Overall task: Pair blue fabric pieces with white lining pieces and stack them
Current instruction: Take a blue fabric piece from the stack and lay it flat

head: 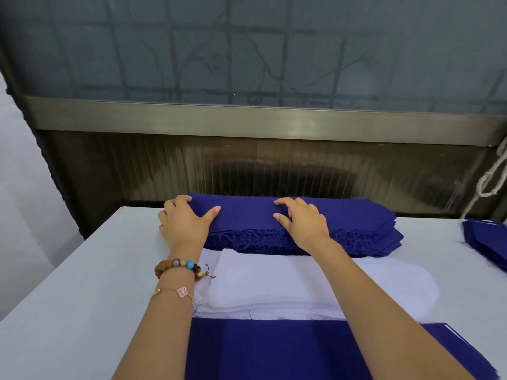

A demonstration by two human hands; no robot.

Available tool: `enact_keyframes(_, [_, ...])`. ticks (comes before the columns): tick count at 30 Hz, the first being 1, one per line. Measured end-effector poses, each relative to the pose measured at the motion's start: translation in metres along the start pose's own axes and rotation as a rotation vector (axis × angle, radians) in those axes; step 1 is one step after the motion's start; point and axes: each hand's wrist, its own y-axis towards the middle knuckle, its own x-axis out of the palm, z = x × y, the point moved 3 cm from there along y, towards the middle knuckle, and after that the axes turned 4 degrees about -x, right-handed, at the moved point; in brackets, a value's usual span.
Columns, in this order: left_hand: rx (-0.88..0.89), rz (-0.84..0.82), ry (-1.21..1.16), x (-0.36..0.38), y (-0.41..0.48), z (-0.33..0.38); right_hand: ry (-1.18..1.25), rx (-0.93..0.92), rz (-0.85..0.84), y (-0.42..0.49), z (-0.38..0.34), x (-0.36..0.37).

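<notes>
A thick stack of blue fabric pieces (247,215) lies at the far side of the table, its frayed edges facing me. My left hand (185,223) rests on the stack's left end, fingers curled round that end and thumb spread over the top piece. My right hand (299,218) lies on the middle of the top piece with fingers bent, fingertips pressing the cloth. A pile of white lining pieces (274,283) sits just in front of the blue stack, under my forearms. Nearest to me lies a flat blue piece (274,349).
The table (82,297) has a pale grey top; its left edge drops off beside a white wall. Another blue stack (485,242) lies at the right edge. Behind the table stand a dark ribbed panel and a metal rail (247,122). A cord (491,176) hangs at right.
</notes>
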Motion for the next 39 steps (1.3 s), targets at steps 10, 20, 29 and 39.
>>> enact_keyframes(10, [-0.064, 0.164, -0.339, -0.014, 0.005, -0.017, -0.01, 0.0, 0.011, 0.0, 0.001, 0.001])
enact_keyframes(20, [-0.008, 0.262, -0.272, -0.016, 0.006, -0.022, -0.021, -0.002, 0.015, 0.0, 0.0, 0.002])
enact_keyframes(29, [0.1, 0.322, -0.313, -0.026, 0.005, -0.021, -0.025, -0.001, 0.009, -0.001, 0.001, 0.001])
enact_keyframes(39, [0.138, 0.277, -0.285, -0.024, 0.012, -0.019, -0.04, -0.003, 0.012, -0.001, 0.0, 0.001])
